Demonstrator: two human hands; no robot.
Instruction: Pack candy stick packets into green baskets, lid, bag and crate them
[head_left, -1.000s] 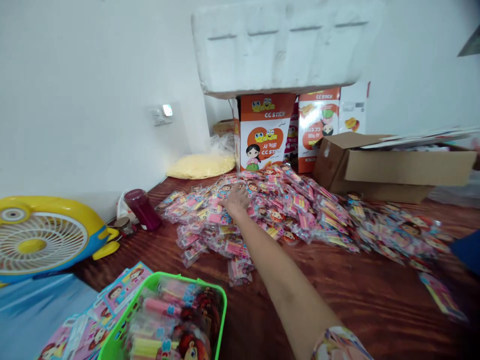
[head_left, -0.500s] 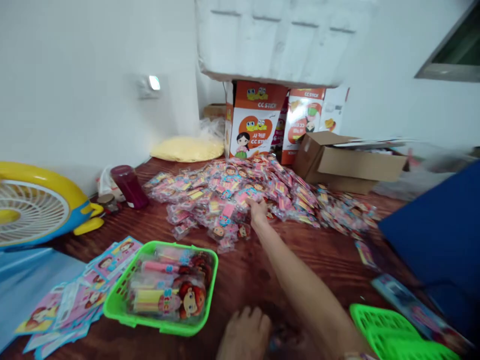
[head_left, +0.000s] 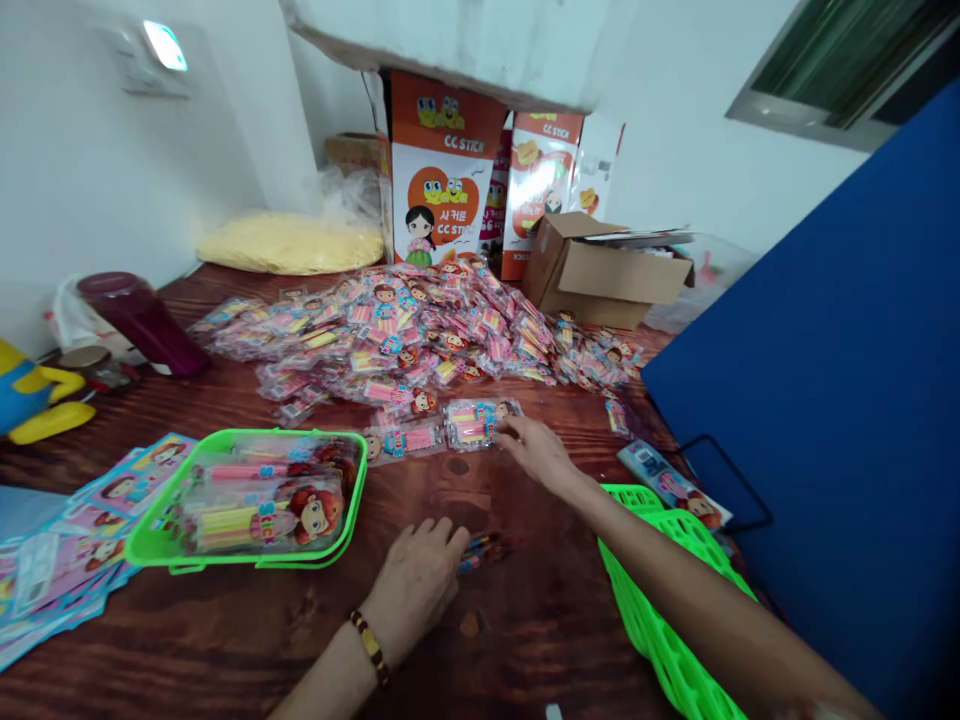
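My right hand (head_left: 536, 450) pinches the right end of a small clear packet of pink and yellow sticks (head_left: 472, 425), printed with a cartoon figure. Touching it on the left lies another stick packet (head_left: 409, 440), flat on the table. My left hand (head_left: 420, 570), with a beaded bracelet at its wrist, is low over the table, fingers curled round small packets (head_left: 484, 550) whose ends poke out past the thumb. Most of those are hidden. Behind both hands spreads a big pile of the same packets (head_left: 420, 330).
To the left, a green basket (head_left: 244, 562) holds larger stick packs beside fanned printed cards (head_left: 82, 560). More green baskets (head_left: 675, 580) lie under my right forearm. A blue panel (head_left: 825, 400) closes off the right. Cartons (head_left: 442, 190) and an open box (head_left: 615, 270) stand behind.
My right hand has drawn back from the pile toward me and now grips a packet. My left hand has come further into view. The camera has turned right and down.
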